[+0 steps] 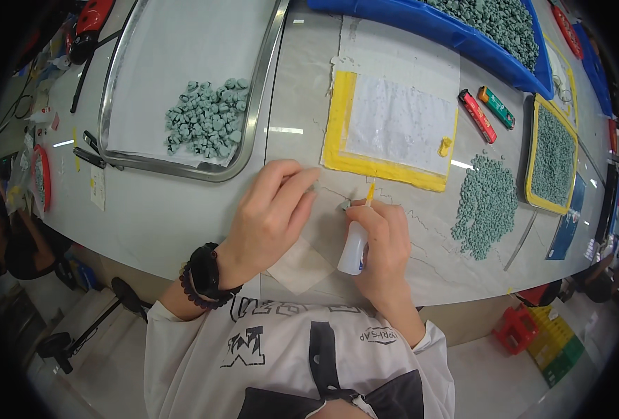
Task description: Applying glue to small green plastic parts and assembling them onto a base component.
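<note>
Hands at the desk's near edge.
Right hand (386, 241) grips a white bottle (353, 249), nozzle touching a small green piece (345, 204); left hand (274, 209), fingers loosely curled, empty, rests just beside.

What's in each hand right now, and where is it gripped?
The right hand grips a small white squeeze bottle around its body, yellow nozzle pointing away. The left hand fingertips pinch or press a small grey-green piece; the exact hold cannot be told.
</note>
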`<state>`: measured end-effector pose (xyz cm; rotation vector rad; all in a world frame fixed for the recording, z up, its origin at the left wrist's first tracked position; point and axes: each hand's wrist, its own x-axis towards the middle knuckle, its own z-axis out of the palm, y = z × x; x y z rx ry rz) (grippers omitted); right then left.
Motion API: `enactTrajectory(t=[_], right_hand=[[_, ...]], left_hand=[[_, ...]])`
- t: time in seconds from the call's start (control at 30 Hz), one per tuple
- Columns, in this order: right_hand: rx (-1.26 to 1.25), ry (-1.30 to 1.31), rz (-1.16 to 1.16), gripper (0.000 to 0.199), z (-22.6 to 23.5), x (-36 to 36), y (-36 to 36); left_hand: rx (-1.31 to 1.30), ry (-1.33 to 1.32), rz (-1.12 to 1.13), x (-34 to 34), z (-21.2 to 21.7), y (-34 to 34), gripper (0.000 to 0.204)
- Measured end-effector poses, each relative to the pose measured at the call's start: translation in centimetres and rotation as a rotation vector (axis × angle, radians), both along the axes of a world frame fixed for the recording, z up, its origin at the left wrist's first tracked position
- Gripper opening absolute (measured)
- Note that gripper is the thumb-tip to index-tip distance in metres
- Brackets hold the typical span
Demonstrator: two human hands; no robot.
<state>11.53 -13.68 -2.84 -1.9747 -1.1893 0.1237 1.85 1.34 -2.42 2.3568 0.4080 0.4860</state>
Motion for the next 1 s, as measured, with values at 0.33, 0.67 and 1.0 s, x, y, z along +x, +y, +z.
enactTrajectory(t=[0.33, 0.67, 1.0], right_hand=[[0.159, 0.138, 0.081, 0.044, 0.8, 0.2, -0.8], [0.282, 0.010, 0.249, 0.031, 1.3, 0.0, -0.8], [0.342, 0.039, 0.123, 0.027, 0.4, 0.0, -1.3]], left_hand=[[-0.486, 0.017, -0.053, -0.7, 2.7, -0.3, 0.030], [-1.269, 0.153, -0.259, -1.3, 2.1, -0.2, 0.027], [-1.340, 0.036, -0.181, -1.3, 1.9, -0.6, 0.030]])
